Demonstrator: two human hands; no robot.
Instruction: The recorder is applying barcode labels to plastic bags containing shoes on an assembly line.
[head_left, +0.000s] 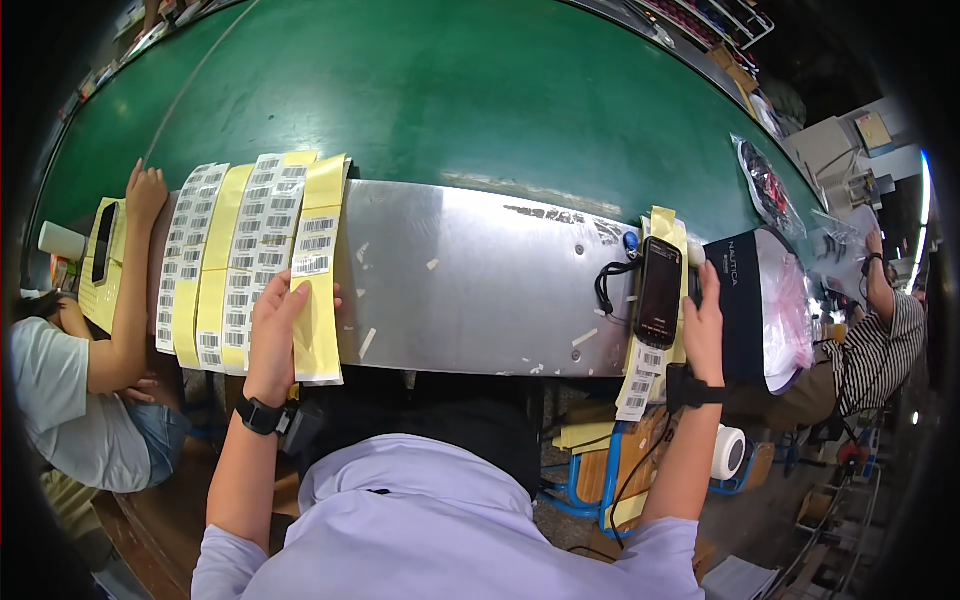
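My left hand (pixel 272 335) rests on the yellow backing strips of barcode labels (pixel 255 250), its fingers laid on the strip with few white labels left (pixel 318 270); whether it pinches a label I cannot tell. My right hand (pixel 705 330) touches the right edge of a black handheld scanner (pixel 659 292), which lies on another yellow label strip (pixel 650 360) beside a dark folded garment in a clear bag (pixel 765 300). All of this lies on a metal plate (pixel 470 280) at the near edge of the green conveyor belt (pixel 450 90).
A person on my left reaches a hand (pixel 145 190) to the belt beside a yellow strip holding a second dark device (pixel 103 245). Another person in a striped shirt (pixel 885 340) works on my right. A bagged item (pixel 765 185) lies on the belt; a tape roll (pixel 727 452) sits below.
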